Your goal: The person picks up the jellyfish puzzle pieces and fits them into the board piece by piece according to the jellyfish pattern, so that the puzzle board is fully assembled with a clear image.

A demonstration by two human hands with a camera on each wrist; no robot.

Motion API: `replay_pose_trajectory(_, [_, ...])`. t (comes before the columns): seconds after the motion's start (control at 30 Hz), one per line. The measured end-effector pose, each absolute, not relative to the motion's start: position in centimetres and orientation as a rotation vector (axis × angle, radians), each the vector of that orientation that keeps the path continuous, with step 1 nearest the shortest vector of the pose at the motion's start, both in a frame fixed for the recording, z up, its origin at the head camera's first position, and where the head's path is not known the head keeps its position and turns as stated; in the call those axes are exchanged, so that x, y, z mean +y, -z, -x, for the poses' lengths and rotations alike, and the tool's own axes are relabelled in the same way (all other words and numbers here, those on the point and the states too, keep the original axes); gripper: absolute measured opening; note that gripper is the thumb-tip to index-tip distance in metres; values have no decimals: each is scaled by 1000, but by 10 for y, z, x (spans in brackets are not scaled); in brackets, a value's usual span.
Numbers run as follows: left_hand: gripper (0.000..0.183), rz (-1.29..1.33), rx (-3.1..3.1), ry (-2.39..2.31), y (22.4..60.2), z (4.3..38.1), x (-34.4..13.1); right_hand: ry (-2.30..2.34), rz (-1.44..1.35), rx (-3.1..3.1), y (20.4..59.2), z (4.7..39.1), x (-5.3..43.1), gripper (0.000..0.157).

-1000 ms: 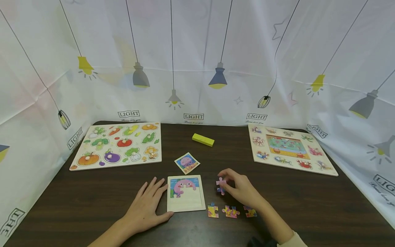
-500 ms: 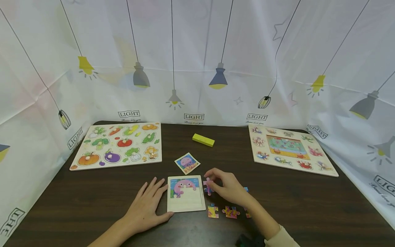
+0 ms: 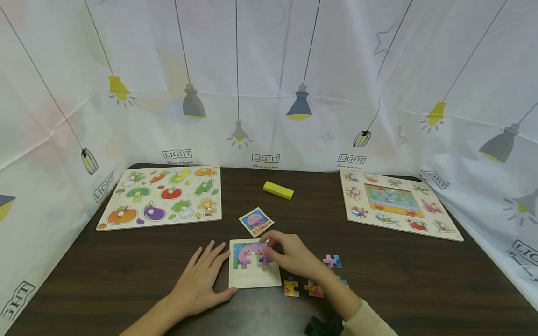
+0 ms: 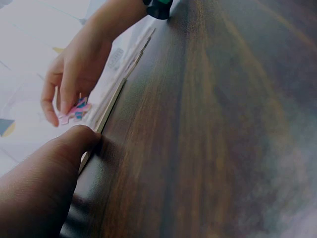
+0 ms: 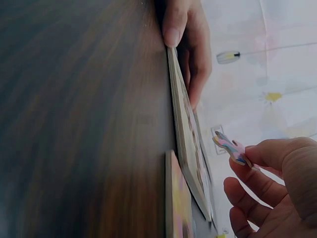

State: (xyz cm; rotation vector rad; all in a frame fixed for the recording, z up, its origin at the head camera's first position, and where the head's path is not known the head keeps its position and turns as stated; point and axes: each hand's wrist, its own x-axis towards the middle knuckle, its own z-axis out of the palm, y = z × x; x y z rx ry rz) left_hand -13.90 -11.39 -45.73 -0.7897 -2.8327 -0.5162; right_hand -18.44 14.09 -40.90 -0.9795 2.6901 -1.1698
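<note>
A small wooden jigsaw tray lies in the middle of the table, its upper part filled with a pink octopus picture. My right hand pinches a pink and blue puzzle piece between thumb and finger, held just above the tray's right side; the right wrist view shows it clear of the tray. My left hand lies with fingers spread at the tray's left edge, thumb touching its lower left corner. Loose on the table are a pink and blue piece, yellow pieces and one partly hidden under the right forearm.
Behind the tray lies a small octopus picture card, and beyond it a yellow block. A vegetable puzzle board stands back left; a sea-animal board lies back right. A printed curtain encloses the table.
My right hand has carried the pink and blue piece leftward, from beside the tray to above its right side. Another pink and blue piece has come into sight. The left hand has stayed put.
</note>
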Motion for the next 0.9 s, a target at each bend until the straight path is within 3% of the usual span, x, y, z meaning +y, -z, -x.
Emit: replay_pose_trajectory(0.9, [83,793,-2821,496,459,140,-115,1070,1005,2789,426,189,118,13])
